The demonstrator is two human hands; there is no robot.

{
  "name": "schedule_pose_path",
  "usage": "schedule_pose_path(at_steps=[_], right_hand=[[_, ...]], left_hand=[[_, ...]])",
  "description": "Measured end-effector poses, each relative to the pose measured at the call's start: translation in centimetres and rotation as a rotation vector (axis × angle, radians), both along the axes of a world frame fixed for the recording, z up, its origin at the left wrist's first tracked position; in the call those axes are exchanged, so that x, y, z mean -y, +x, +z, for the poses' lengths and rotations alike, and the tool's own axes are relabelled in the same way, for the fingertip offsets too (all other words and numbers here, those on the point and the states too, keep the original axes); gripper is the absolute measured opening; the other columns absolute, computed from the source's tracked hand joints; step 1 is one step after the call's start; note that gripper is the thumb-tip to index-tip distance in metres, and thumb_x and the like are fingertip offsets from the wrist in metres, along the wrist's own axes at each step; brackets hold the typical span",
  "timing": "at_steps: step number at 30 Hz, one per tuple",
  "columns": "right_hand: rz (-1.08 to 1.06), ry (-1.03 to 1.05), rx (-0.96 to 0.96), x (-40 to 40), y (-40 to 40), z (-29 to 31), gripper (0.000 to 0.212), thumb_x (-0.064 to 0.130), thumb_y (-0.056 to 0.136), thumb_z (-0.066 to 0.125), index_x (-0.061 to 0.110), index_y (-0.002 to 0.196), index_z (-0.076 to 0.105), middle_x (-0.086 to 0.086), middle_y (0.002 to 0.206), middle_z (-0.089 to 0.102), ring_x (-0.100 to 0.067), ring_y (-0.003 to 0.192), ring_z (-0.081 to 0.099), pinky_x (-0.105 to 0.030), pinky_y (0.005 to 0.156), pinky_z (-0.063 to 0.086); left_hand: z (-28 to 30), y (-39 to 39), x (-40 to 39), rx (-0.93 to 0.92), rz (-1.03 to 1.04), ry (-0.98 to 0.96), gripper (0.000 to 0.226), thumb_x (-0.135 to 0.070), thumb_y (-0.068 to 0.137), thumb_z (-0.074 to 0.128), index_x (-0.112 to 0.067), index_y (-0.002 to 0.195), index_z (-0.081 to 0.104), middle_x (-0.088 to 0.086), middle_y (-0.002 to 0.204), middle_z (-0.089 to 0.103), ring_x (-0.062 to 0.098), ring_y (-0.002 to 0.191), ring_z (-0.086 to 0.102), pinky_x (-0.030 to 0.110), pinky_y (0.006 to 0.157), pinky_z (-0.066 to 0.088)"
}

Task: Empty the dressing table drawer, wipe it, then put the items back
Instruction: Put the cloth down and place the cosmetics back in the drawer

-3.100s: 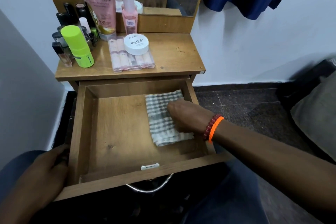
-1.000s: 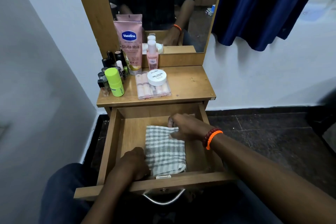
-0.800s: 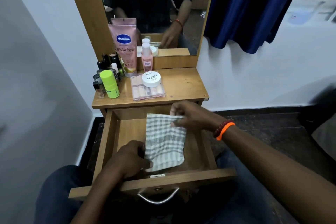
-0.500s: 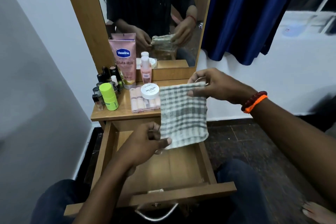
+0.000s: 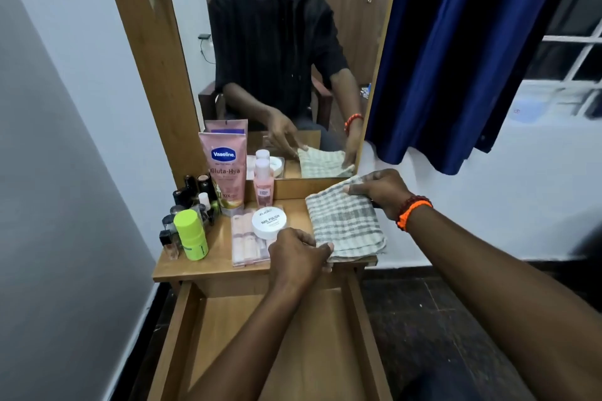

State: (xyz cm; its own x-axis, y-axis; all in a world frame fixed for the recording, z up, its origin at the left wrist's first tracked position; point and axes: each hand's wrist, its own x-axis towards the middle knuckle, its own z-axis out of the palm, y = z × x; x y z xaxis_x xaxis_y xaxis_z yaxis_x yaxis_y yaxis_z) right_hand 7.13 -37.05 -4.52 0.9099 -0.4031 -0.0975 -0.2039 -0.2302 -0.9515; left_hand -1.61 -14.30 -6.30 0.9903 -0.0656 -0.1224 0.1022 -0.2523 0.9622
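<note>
Half a second ago the checked cloth hung in the air above the drawer; now it lies on the right end of the bench, just beside the white nail polish jar. Left hand pinches the cloth's near left corner, fingers curled. Right hand grips its far right corner. Below them the drawer stands pulled open, its wooden floor bare. Pink Vaseline tube and green bottle stand at the bench's left.

One head-worn view — looking forward and down, close over the dressing table and mirror.
</note>
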Motion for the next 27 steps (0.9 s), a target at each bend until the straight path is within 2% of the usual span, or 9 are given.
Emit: schedule_pose_path(at_steps=[4, 6, 11, 13, 15, 17, 21, 23, 27], right_hand=[[-0.042, 0.010, -0.081, -0.4, 1.1, -1.3, 0.038, 0.012, 0.059, 0.100, 0.005, 0.076, 0.067, -0.024, 0.086, 0.075, -0.034, 0.082, 0.076, -0.053, 0.077, 0.063], [-0.082, -0.009, -0.092, -0.6, 1.2, -1.9, 0.038, 0.015, 0.057, 0.101, 0.005, 0.073, 0.068, -0.025, 0.090, 0.076, -0.037, 0.084, 0.077, -0.053, 0.078, 0.064], [-0.114, -0.107, -0.125, -1.3, 0.4, -2.5, 0.039, 0.029, 0.060, 0.100, 0.006, 0.067, 0.068, -0.012, 0.075, 0.073, -0.036, 0.087, 0.075, -0.038, 0.070, 0.060], [-0.135, -0.285, -0.111, -2.1, -0.7, -1.7, 0.047, 0.040, 0.068, 0.094, 0.002, 0.075, 0.069, -0.013, 0.078, 0.071, -0.034, 0.084, 0.071, -0.037, 0.068, 0.054], [-0.241, -0.434, 0.021, -3.6, -2.2, -0.9, 0.045, 0.041, 0.078, 0.087, 0.001, 0.090, 0.069, -0.015, 0.093, 0.072, -0.033, 0.091, 0.068, -0.037, 0.075, 0.052], [-0.261, -0.449, 0.172, -6.5, -4.0, -0.1, 0.035, 0.039, 0.085, 0.080, 0.006, 0.092, 0.070, -0.011, 0.094, 0.072, -0.028, 0.092, 0.066, -0.032, 0.075, 0.047], [-0.081, -0.436, 0.121, -13.1, -5.4, -0.1, 0.033, 0.045, 0.088, 0.075, 0.012, 0.086, 0.071, -0.002, 0.086, 0.070, -0.020, 0.085, 0.065, -0.030, 0.073, 0.048], [-0.005, -0.426, 0.060, -15.5, -5.1, -0.5, 0.040, 0.047, 0.088, 0.073, 0.008, 0.091, 0.070, -0.006, 0.092, 0.070, -0.024, 0.090, 0.065, -0.029, 0.071, 0.044], [0.075, -0.388, -0.038, -17.6, -4.6, -0.9, 0.046, 0.048, 0.090, 0.070, 0.004, 0.099, 0.062, -0.019, 0.106, 0.069, -0.037, 0.108, 0.062, -0.031, 0.073, 0.039]], left_hand=[[-1.6, 1.2, 0.0, 0.060, 0.038, 0.089, 0.030, -0.028, 0.074, 0.088, -0.012, 0.087, 0.066, 0.006, 0.081, 0.076, 0.016, 0.061, 0.075, 0.043, 0.063, 0.064], [-2.1, 1.3, 0.1, 0.130, 0.031, 0.160, 0.027, -0.032, 0.075, 0.086, -0.018, 0.087, 0.066, 0.003, 0.083, 0.075, 0.014, 0.064, 0.075, 0.039, 0.062, 0.064], [-1.7, 0.2, 0.2, 0.445, 0.029, 0.425, 0.025, -0.031, 0.085, 0.078, -0.017, 0.103, 0.068, 0.001, 0.096, 0.070, 0.011, 0.081, 0.065, 0.025, 0.065, 0.057], [-1.1, -0.2, -0.2, 0.491, 0.047, 0.435, 0.026, -0.034, 0.086, 0.078, -0.018, 0.105, 0.070, 0.000, 0.096, 0.071, 0.012, 0.083, 0.066, 0.022, 0.064, 0.053], [-0.8, -0.5, -1.5, 0.433, 0.122, 0.351, 0.022, -0.041, 0.084, 0.077, -0.023, 0.095, 0.069, -0.005, 0.085, 0.071, 0.009, 0.076, 0.066, 0.028, 0.062, 0.055], [-1.1, -1.0, -3.7, 0.332, 0.244, 0.161, 0.021, -0.040, 0.086, 0.075, -0.022, 0.081, 0.065, -0.005, 0.070, 0.069, 0.010, 0.061, 0.067, 0.031, 0.057, 0.056], [-2.3, -3.7, -7.6, 0.087, 0.501, -0.288, 0.024, -0.027, 0.093, 0.070, -0.009, 0.087, 0.055, 0.010, 0.055, 0.066, 0.020, 0.043, 0.064, 0.031, 0.046, 0.052], [-3.1, -4.1, -8.5, 0.010, 0.563, -0.442, 0.026, -0.024, 0.092, 0.071, -0.009, 0.097, 0.051, 0.012, 0.063, 0.066, 0.023, 0.046, 0.066, 0.035, 0.049, 0.054], [-3.4, -3.5, -9.3, 0.005, 0.541, -0.475, 0.031, -0.029, 0.092, 0.072, -0.014, 0.109, 0.051, 0.017, 0.083, 0.070, 0.029, 0.057, 0.073, 0.040, 0.056, 0.058]])
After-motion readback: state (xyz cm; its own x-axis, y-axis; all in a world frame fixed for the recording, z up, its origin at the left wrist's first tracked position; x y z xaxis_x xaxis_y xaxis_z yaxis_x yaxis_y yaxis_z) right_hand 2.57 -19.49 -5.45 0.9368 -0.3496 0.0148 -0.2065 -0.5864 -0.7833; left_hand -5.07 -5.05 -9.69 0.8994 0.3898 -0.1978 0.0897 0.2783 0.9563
